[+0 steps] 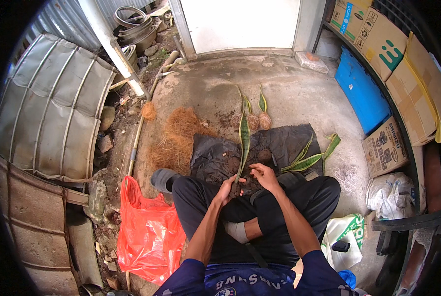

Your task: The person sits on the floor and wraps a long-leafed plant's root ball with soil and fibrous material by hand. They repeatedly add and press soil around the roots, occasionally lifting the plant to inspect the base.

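Note:
My left hand [224,191] is closed around the base of an upright snake plant leaf [244,135], with a dark soil clump [235,190] at its foot. Just right of that clump is my right hand [264,177], its fingers bent together; whatever is between them is too small to make out. Beneath both hands and beyond them spreads a black plastic sheet [208,153] scattered with soil. Two round soil balls [264,156] rest on it. More snake plant leaves [306,162] lie at its right side. Past the sheet stand several wrapped root balls [265,121] with leaves.
Brown coconut fibre [171,150] is heaped left of the sheet. A red plastic bag [149,237] lies by my left knee. White string [347,178] is tangled at right, near a white sack [389,195]. Cardboard boxes [385,148] and a blue container [361,91] line the right side.

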`<act>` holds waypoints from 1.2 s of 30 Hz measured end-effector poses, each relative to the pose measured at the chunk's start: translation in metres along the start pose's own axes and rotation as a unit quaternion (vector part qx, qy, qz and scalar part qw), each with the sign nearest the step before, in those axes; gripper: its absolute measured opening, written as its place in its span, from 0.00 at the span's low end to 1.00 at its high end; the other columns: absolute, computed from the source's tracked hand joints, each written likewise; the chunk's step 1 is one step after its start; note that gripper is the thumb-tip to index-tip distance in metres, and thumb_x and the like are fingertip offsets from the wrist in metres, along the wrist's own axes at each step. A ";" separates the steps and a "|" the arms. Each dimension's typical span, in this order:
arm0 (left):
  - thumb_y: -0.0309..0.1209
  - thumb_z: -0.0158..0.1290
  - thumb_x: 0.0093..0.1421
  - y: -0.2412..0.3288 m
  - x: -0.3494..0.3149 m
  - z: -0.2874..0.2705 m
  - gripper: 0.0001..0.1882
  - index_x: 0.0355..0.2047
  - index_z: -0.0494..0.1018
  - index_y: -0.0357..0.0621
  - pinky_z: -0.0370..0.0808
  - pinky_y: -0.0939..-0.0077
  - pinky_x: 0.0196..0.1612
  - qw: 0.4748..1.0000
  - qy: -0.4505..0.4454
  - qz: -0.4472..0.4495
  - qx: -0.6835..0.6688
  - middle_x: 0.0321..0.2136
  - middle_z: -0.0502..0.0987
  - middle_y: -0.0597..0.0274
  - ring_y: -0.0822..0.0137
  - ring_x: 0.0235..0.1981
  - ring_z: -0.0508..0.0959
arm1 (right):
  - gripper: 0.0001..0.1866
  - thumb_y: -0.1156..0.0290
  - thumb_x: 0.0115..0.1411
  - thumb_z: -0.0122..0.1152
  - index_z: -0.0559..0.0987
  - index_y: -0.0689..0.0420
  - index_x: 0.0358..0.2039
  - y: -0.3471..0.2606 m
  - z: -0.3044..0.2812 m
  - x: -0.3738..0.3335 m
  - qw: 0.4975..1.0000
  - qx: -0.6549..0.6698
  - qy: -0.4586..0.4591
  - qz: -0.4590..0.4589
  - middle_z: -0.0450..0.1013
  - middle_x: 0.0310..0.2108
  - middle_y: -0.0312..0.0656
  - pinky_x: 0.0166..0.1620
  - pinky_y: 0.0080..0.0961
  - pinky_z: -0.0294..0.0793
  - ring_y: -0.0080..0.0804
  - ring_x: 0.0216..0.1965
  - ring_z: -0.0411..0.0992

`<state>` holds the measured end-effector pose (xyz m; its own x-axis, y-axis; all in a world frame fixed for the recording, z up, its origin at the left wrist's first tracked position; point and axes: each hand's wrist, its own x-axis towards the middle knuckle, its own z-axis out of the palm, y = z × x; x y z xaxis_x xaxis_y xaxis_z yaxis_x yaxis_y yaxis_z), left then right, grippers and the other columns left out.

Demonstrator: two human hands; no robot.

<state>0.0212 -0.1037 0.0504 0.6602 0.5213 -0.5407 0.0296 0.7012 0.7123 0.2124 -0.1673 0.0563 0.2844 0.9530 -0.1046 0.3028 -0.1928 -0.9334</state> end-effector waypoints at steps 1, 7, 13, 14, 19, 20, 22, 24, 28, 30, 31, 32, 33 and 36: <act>0.44 0.32 0.71 0.000 0.000 0.000 0.26 0.42 0.72 0.34 0.76 0.72 0.28 1.000 -0.001 0.001 0.000 0.22 0.75 0.57 0.67 0.21 0.77 | 0.12 0.66 0.63 0.57 0.80 0.58 0.44 -0.002 -0.001 0.000 1.000 -0.001 -0.013 0.010 0.79 0.37 0.43 0.42 0.31 0.75 0.32 0.37 0.77; 0.44 0.33 0.71 0.000 -0.001 -0.001 0.26 0.42 0.73 0.34 0.76 0.73 0.28 1.000 -0.007 0.001 0.005 0.22 0.75 0.57 0.67 0.21 0.77 | 0.12 0.64 0.63 0.59 0.80 0.60 0.40 -0.005 -0.003 0.000 0.995 -0.042 -0.078 0.039 0.78 0.34 0.42 0.39 0.30 0.74 0.31 0.35 0.77; 0.44 0.33 0.71 0.000 0.000 0.000 0.26 0.42 0.73 0.34 0.77 0.73 0.28 1.000 -0.007 -0.002 0.005 0.22 0.75 0.57 0.67 0.21 0.77 | 0.10 0.68 0.67 0.53 0.76 0.60 0.42 0.013 -0.001 0.005 0.999 0.005 -0.022 0.035 0.75 0.31 0.38 0.33 0.28 0.73 0.26 0.31 0.75; 0.44 0.33 0.71 0.000 -0.001 0.000 0.26 0.42 0.73 0.34 0.77 0.73 0.27 1.000 -0.004 -0.002 0.005 0.22 0.75 0.57 0.67 0.21 0.77 | 0.10 0.69 0.67 0.52 0.75 0.60 0.43 0.011 -0.002 0.005 0.999 0.014 -0.011 0.042 0.75 0.32 0.38 0.34 0.29 0.74 0.27 0.32 0.75; 0.45 0.33 0.71 0.000 -0.001 0.001 0.25 0.42 0.73 0.35 0.77 0.74 0.27 1.000 -0.001 0.006 0.003 0.22 0.75 0.58 0.68 0.21 0.77 | 0.11 0.70 0.65 0.55 0.76 0.60 0.45 0.010 -0.001 0.003 0.999 0.018 0.011 0.026 0.76 0.35 0.41 0.37 0.30 0.75 0.30 0.35 0.77; 0.45 0.33 0.71 0.000 -0.001 0.001 0.25 0.42 0.73 0.35 0.77 0.74 0.27 1.000 -0.002 0.007 0.004 0.23 0.75 0.58 0.68 0.21 0.77 | 0.12 0.70 0.65 0.55 0.75 0.59 0.47 0.012 -0.001 0.003 1.000 -0.001 0.015 0.008 0.76 0.35 0.41 0.37 0.31 0.76 0.30 0.35 0.77; 0.44 0.34 0.71 0.000 -0.001 0.002 0.25 0.43 0.73 0.34 0.77 0.74 0.28 1.000 0.002 0.004 -0.007 0.21 0.75 0.57 0.67 0.21 0.77 | 0.13 0.70 0.64 0.57 0.76 0.59 0.47 0.014 -0.004 0.005 0.999 0.016 -0.003 0.050 0.76 0.36 0.41 0.38 0.32 0.76 0.32 0.35 0.77; 0.44 0.34 0.71 -0.001 0.000 0.000 0.25 0.43 0.74 0.33 0.77 0.74 0.28 1.000 0.004 0.004 -0.016 0.20 0.75 0.56 0.67 0.20 0.77 | 0.13 0.69 0.63 0.59 0.76 0.59 0.47 0.011 -0.004 0.005 0.999 -0.014 -0.010 0.051 0.77 0.36 0.41 0.38 0.32 0.76 0.32 0.35 0.77; 0.44 0.34 0.71 -0.003 0.001 -0.003 0.26 0.44 0.73 0.33 0.77 0.74 0.28 1.000 0.005 0.011 -0.027 0.20 0.75 0.56 0.67 0.20 0.77 | 0.13 0.68 0.63 0.59 0.77 0.60 0.45 0.002 -0.004 0.000 0.997 -0.079 0.013 0.020 0.77 0.37 0.43 0.37 0.29 0.76 0.30 0.37 0.76; 0.44 0.34 0.71 -0.002 0.002 -0.001 0.26 0.44 0.73 0.33 0.76 0.74 0.28 1.000 0.000 0.012 -0.026 0.20 0.76 0.57 0.67 0.20 0.77 | 0.13 0.67 0.64 0.58 0.77 0.61 0.46 0.005 -0.006 0.002 0.999 -0.025 0.003 0.046 0.76 0.39 0.44 0.37 0.28 0.77 0.29 0.39 0.76; 0.44 0.34 0.71 -0.002 0.002 0.000 0.26 0.44 0.73 0.34 0.76 0.74 0.28 1.000 -0.004 0.011 -0.023 0.20 0.76 0.57 0.67 0.20 0.77 | 0.14 0.67 0.64 0.57 0.76 0.60 0.47 0.006 -0.008 0.004 0.997 0.023 -0.019 0.068 0.76 0.40 0.44 0.37 0.27 0.78 0.29 0.41 0.76; 0.44 0.34 0.71 -0.001 0.001 0.000 0.25 0.44 0.73 0.34 0.76 0.74 0.28 1.000 -0.006 0.011 -0.022 0.20 0.76 0.57 0.67 0.20 0.77 | 0.15 0.67 0.65 0.56 0.76 0.60 0.49 0.003 -0.009 0.005 0.993 0.071 -0.042 0.089 0.76 0.42 0.44 0.38 0.27 0.78 0.29 0.42 0.76; 0.43 0.33 0.71 -0.001 0.000 0.000 0.25 0.45 0.73 0.34 0.76 0.74 0.28 1.000 -0.005 0.012 -0.022 0.20 0.76 0.57 0.67 0.20 0.77 | 0.16 0.67 0.65 0.56 0.75 0.60 0.50 -0.001 -0.009 0.005 0.989 0.088 -0.057 0.103 0.75 0.43 0.45 0.39 0.27 0.78 0.30 0.43 0.75; 0.43 0.33 0.71 0.000 -0.001 0.001 0.25 0.45 0.73 0.34 0.76 0.74 0.28 1.000 -0.004 0.014 -0.023 0.21 0.76 0.57 0.67 0.20 0.77 | 0.18 0.67 0.65 0.57 0.74 0.61 0.53 -0.006 -0.008 0.002 0.974 0.149 -0.115 0.124 0.75 0.45 0.46 0.41 0.28 0.80 0.32 0.44 0.76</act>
<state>0.0208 -0.1050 0.0510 0.6657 0.5371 -0.5180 -0.0235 0.7090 0.7049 0.2180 -0.1663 0.0644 0.0930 0.9199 -0.3811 -0.0361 -0.3794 -0.9245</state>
